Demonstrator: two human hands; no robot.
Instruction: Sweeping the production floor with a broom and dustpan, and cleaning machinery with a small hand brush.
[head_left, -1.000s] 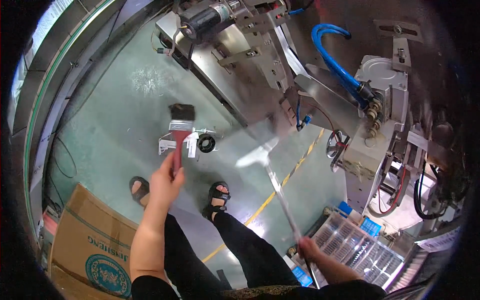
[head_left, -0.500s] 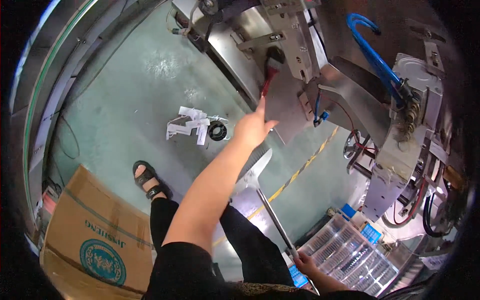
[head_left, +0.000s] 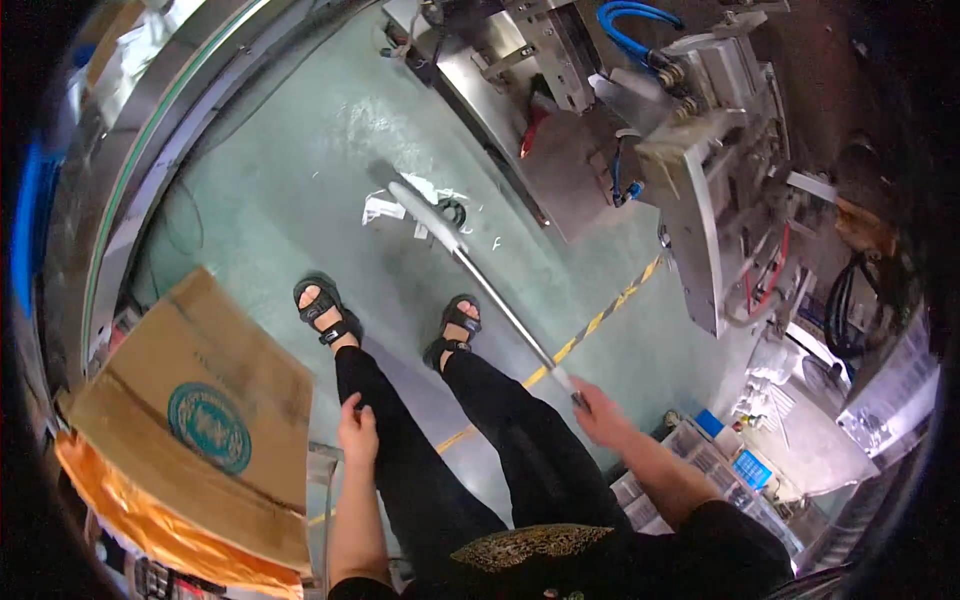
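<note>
My right hand (head_left: 600, 412) is closed round the grip end of a broom (head_left: 508, 312) with a metal handle. Its white head (head_left: 424, 214) reaches over a small heap of white paper scraps (head_left: 383, 208) and a black ring (head_left: 452, 211) on the floor; whether it touches the floor is hard to tell. Empty, with its fingers loosely apart, my left hand (head_left: 358, 432) hangs in front of my left leg, to the right of a cardboard box. A red-handled brush (head_left: 533, 128) lies on the metal plate of the machine ahead.
The cardboard box (head_left: 205, 350) with orange wrapping (head_left: 150, 515) stands at lower left. Machinery (head_left: 700, 190) with blue hoses fills the right. Clear plastic bins (head_left: 690, 455) sit at lower right. A yellow-black floor stripe (head_left: 595, 325) crosses diagonally, and a metal frame (head_left: 125, 200) curves along the left.
My left hand has left the red-handled brush and drawn back to my left side. My right hand has come up and forward, swinging the broom head left over the scraps.
</note>
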